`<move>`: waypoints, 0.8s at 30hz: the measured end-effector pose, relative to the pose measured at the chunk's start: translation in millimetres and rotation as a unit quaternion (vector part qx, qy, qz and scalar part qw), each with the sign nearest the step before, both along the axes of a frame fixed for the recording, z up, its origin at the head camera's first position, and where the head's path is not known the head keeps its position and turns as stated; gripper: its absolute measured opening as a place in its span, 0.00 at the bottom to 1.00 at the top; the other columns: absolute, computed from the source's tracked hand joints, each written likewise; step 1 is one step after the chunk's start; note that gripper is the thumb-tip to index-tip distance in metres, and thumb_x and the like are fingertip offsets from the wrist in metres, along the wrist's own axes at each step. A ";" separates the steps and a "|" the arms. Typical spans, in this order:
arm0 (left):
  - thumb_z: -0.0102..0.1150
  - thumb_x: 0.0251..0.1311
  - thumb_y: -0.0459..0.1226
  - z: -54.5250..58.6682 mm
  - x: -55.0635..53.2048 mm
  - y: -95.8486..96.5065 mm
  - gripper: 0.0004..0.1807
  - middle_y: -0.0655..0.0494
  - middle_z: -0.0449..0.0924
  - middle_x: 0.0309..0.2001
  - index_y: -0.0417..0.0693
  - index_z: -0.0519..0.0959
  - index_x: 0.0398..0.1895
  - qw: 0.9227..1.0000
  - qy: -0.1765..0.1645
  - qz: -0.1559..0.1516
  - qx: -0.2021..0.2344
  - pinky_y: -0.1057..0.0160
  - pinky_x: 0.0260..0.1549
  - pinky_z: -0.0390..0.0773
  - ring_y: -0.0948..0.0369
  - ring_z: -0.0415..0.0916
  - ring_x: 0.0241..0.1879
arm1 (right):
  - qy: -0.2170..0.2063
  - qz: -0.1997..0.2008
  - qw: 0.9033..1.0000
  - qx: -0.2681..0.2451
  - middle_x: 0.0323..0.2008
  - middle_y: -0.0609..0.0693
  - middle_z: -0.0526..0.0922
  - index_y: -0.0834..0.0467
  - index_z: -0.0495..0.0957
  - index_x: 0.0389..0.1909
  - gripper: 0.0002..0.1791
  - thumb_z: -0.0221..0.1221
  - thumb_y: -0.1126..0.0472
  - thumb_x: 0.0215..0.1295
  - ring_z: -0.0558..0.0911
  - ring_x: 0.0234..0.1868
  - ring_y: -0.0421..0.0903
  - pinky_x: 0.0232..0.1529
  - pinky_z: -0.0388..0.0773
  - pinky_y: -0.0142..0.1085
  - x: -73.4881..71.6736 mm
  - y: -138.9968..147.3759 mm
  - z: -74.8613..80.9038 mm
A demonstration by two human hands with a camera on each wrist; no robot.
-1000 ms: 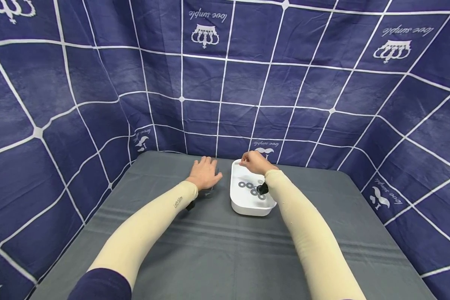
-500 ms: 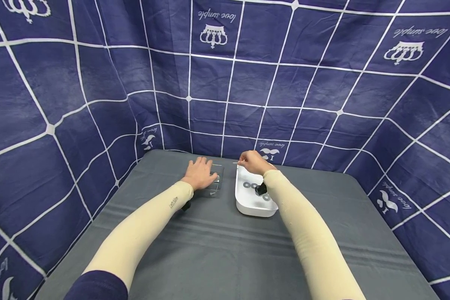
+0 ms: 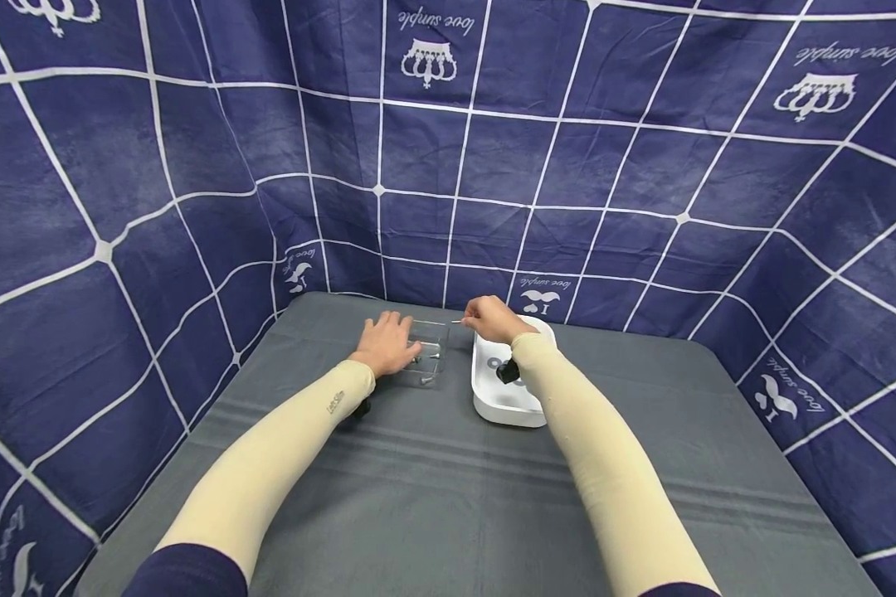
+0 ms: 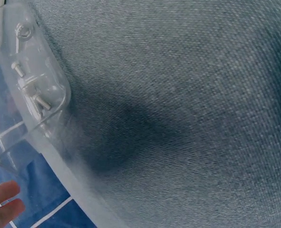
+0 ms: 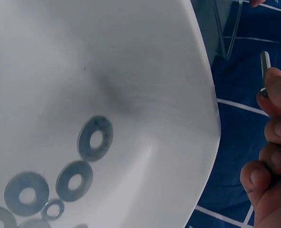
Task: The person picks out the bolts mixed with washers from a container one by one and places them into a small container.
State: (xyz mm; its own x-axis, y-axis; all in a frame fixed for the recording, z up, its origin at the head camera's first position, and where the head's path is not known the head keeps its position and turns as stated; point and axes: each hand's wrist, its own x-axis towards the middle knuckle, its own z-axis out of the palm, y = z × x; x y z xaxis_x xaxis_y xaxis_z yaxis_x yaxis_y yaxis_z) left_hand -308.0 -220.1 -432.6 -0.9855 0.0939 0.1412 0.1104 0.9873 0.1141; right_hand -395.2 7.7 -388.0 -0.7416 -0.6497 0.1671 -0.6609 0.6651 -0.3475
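My right hand [image 3: 490,319] pinches a metal bolt [image 5: 266,66] between thumb and finger, its threaded end pointing out. It is above the far left rim of a white tray [image 3: 509,417], the bolt reaching past the rim toward a clear plastic box [image 3: 445,352]. Flat grey washers [image 5: 96,138] lie in the tray. My left hand [image 3: 386,344] is at the left side of the clear box with fingers extended; its palm contact is hidden. Several bolts [image 4: 42,102] lie inside the box.
A grey cloth [image 3: 403,489] covers the table. Blue curtains [image 3: 328,149] with white grid lines close off the back and both sides. One smaller ring [image 5: 53,209] lies among the washers in the tray.
My right hand has carried the bolt leftward, from over the tray to beyond its left rim. My left hand has shifted left, uncovering more of the clear box. The head view has turned slightly.
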 end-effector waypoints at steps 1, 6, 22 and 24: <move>0.49 0.69 0.53 -1.0 -0.2 -1.1 0.34 0.39 0.69 0.66 0.43 0.67 0.71 1.000 0.002 0.000 0.003 0.34 0.65 0.60 0.44 0.62 0.70 | 0.000 0.001 1.000 0.000 0.27 0.50 0.81 0.60 0.83 0.33 0.08 0.61 0.61 0.70 0.75 0.29 0.45 0.36 0.73 0.37 -0.4 -1.8 -0.4; 0.49 0.68 0.54 -6.7 -1.7 -5.5 0.35 0.39 0.70 0.66 0.43 0.67 0.71 1.000 0.005 0.002 0.005 0.34 0.64 0.61 0.44 0.62 0.69 | -0.003 -0.001 1.000 0.002 0.26 0.48 0.80 0.59 0.82 0.32 0.08 0.61 0.61 0.70 0.75 0.28 0.44 0.35 0.72 0.36 -2.1 -10.5 -2.6; 0.49 0.68 0.52 -16.8 5.3 -9.7 0.36 0.37 0.68 0.68 0.40 0.65 0.73 1.000 -0.008 0.020 0.012 0.34 0.64 0.62 0.43 0.61 0.71 | 0.007 0.017 1.000 0.005 0.25 0.47 0.80 0.58 0.82 0.28 0.09 0.63 0.60 0.68 0.74 0.28 0.42 0.34 0.72 0.35 2.4 -28.0 -13.4; 0.50 0.68 0.52 -15.3 3.3 -10.3 0.36 0.38 0.68 0.68 0.40 0.65 0.73 1.000 -0.002 0.022 0.011 0.35 0.64 0.63 0.43 0.61 0.71 | 0.012 0.022 1.000 0.001 0.25 0.46 0.80 0.58 0.82 0.28 0.08 0.63 0.60 0.68 0.74 0.27 0.42 0.34 0.72 0.35 2.0 -31.5 -11.5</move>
State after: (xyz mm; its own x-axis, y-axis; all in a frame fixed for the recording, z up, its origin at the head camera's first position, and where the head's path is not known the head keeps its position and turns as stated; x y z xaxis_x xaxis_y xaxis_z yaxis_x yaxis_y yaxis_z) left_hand -304.8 -230.4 -447.9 -0.9892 0.0471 0.1389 0.0661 0.9885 0.1358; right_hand -393.1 -23.8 -399.6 -0.7087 -0.6813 0.1831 -0.6971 0.6363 -0.3304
